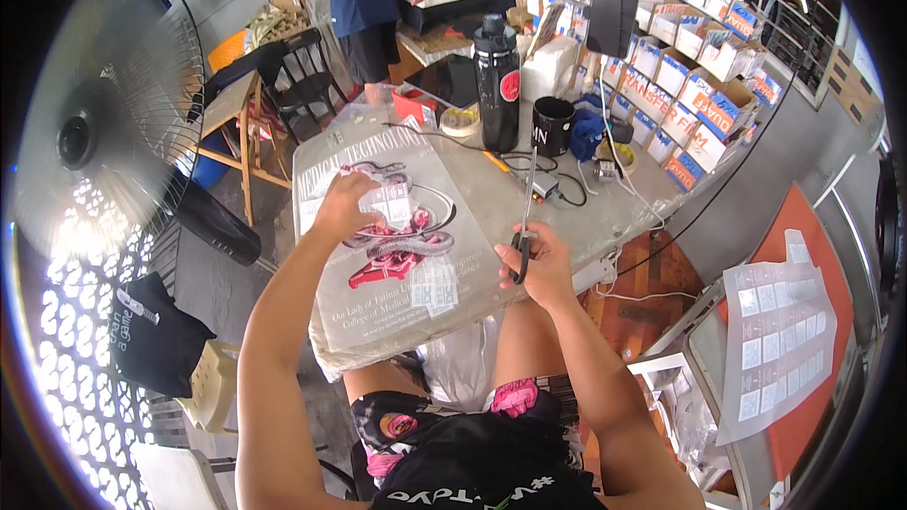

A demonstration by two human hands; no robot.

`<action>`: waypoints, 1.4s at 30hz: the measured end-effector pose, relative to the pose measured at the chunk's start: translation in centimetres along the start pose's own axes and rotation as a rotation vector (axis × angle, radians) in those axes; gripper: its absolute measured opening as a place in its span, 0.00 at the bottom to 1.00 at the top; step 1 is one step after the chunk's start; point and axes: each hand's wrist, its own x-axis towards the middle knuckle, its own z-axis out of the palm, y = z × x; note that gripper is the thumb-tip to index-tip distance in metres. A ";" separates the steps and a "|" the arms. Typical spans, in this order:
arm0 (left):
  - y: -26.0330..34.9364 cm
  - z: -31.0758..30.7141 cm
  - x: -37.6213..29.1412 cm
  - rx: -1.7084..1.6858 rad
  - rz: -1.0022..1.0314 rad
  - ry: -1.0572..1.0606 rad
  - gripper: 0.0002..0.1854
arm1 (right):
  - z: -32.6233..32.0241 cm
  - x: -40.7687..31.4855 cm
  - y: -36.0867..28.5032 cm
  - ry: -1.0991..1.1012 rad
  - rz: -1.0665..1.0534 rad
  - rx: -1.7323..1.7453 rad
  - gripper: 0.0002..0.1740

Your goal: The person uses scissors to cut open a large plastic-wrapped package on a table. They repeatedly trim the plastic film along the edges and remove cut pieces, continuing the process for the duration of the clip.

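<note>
My left hand [345,207] rests over a large printed film sheet [460,212] on the table, with thumb and fingers apart. Close against it lies a group of small cut film pieces [391,204], and more white pieces show just left of the wrist; some fingertips are hidden. In my right hand [540,265], near the table's front edge, is a pair of scissors [523,255] with black handles. Its blades point away from me and look closed. Another pile of small cut pieces [434,287] lies on the sheet's lower right part.
Toward the back stand a black bottle [497,85], a mug [552,126], a phone [613,10] on a holder and cables. Stacked cardboard boxes [680,78] line the right. A fan [78,142] spins at left. A film sheet [779,340] lies right. A person [365,0] stands behind.
</note>
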 end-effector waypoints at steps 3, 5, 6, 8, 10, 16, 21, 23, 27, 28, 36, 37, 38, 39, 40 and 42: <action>0.9 -0.5 -0.4 0.016 0.024 0.029 0.32 | 0.0 0.0 0.1 0.007 0.008 0.003 0.25; 1.4 -1.2 -0.2 0.039 0.065 0.012 0.23 | -0.1 0.0 0.2 0.000 -0.025 0.004 0.25; 1.7 -1.7 -0.2 0.047 0.087 -0.002 0.19 | -0.2 0.0 0.3 0.005 -0.008 0.006 0.25; 2.6 -2.9 0.2 -0.005 0.126 0.017 0.10 | -0.3 0.0 0.5 -0.012 -0.039 -0.005 0.25; 4.1 -4.6 -0.3 -0.080 0.051 0.060 0.09 | -0.4 -0.1 0.7 -0.019 -0.048 -0.031 0.25; 11.0 -10.2 -4.4 -0.173 -0.108 -0.106 0.07 | -0.3 -1.3 1.1 -0.003 -0.245 -0.167 0.29; 15.0 -11.6 -7.4 -0.247 -0.053 -0.114 0.06 | 1.6 -5.5 0.3 -0.143 -0.517 -0.455 0.36; 16.2 -11.7 -8.4 -0.346 -0.035 -0.090 0.06 | 3.4 -7.0 0.2 -0.267 -0.418 -0.350 0.37; 19.2 -12.2 -10.3 -0.445 -0.018 -0.111 0.06 | 6.8 -9.1 0.3 -0.455 -0.187 -0.056 0.35; 19.7 -12.3 -10.6 -0.483 -0.069 -0.142 0.07 | 7.3 -9.5 0.3 -0.480 -0.156 -0.100 0.35; 19.1 -11.2 -18.7 -0.712 -0.277 -0.296 0.18 | 8.7 -11.2 0.9 -0.520 -0.268 -0.470 0.23; 19.2 -10.2 -20.3 -0.751 -0.179 -0.254 0.19 | 8.2 -11.1 1.1 -0.537 -0.416 -0.652 0.23; 19.7 -9.2 -22.4 -0.816 -0.336 -0.316 0.18 | 7.8 -11.8 1.3 -0.524 -0.345 -0.654 0.22; 20.0 -8.4 -24.0 -0.867 -0.431 -0.325 0.17 | 7.7 -11.6 1.8 -0.492 -0.278 -0.649 0.21; 20.5 -7.8 -25.7 -0.932 -0.525 -0.281 0.16 | 7.6 -11.9 2.3 -0.497 -0.227 -0.643 0.22; 21.0 -7.0 -28.5 -1.044 -0.626 -0.159 0.16 | 8.1 -12.4 3.5 -0.516 -0.082 -0.634 0.24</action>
